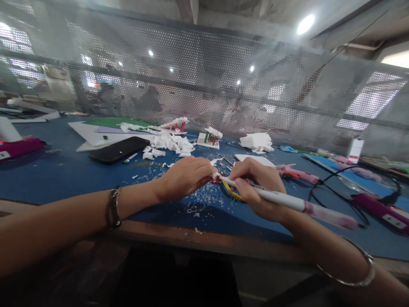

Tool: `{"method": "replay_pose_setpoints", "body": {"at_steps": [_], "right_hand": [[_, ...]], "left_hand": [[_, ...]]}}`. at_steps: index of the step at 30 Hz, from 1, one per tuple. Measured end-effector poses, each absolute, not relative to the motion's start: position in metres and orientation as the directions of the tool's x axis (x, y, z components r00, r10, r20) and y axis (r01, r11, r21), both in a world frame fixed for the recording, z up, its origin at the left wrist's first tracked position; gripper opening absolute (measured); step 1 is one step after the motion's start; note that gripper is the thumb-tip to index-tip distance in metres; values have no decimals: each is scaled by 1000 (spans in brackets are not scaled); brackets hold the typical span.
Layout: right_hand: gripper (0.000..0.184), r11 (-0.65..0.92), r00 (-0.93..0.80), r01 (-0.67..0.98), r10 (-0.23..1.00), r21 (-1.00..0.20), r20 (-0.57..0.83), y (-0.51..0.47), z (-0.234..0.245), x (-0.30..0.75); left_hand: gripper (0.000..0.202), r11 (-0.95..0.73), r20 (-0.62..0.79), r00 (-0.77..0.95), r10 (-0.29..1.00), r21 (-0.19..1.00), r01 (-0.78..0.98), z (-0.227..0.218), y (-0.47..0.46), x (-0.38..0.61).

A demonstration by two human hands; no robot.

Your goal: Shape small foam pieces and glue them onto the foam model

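Note:
My left hand [185, 177] rests on the blue table, fingers curled and pinched on something small that I cannot make out at its fingertips. My right hand [257, 187] is closed round a white marker with a pink cap [294, 204], its tip pointing at the spot between both hands. Scissors with yellow handles [231, 192] lie under my right hand. White foam shavings [204, 198] are scattered on the table just below the hands.
A black phone [119, 150] lies left of centre on the blue table [57, 175]. White foam scraps and small foam models [209, 137] sit behind. Pink glue guns [298, 174] and black cables [338, 183] lie right. A perforated metal screen [204, 81] backs the table.

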State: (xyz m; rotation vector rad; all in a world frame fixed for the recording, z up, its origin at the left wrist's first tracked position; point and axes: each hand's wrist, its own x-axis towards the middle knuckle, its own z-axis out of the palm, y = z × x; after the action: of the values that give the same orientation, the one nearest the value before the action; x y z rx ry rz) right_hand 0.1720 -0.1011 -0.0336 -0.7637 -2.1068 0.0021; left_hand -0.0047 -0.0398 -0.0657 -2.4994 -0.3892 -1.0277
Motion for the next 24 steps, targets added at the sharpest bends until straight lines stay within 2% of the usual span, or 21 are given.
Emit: {"method": "replay_pose_setpoints", "body": {"at_steps": [5,9,13,16,20,24], "right_hand": [[7,796,-368,528,528,-296,765,-100,-32,173],[8,811,-468,543,508,-219,723,-100,-32,173],[9,795,-429,563,515,-226,742,-99,-32,173],[9,808,-482,560,498,-184,720,-99,-32,173],[9,781,-437,600,502,-174,746,-99,-31,174],[9,799,-479,583,483,-146,733,-98,-31,175]], "left_hand": [[25,-865,732,678,67,-297,406,-64,-40,-6],[20,-865,733,678,51,-307,396,-63,-42,-7],[17,-858,747,663,54,-304,413,-62,-43,-8],[17,-848,749,659,64,-307,431,-61,-43,-9],[17,-840,759,648,71,-305,448,-61,-43,-9],[18,-834,759,649,56,-322,449,-59,-45,-9]]}}
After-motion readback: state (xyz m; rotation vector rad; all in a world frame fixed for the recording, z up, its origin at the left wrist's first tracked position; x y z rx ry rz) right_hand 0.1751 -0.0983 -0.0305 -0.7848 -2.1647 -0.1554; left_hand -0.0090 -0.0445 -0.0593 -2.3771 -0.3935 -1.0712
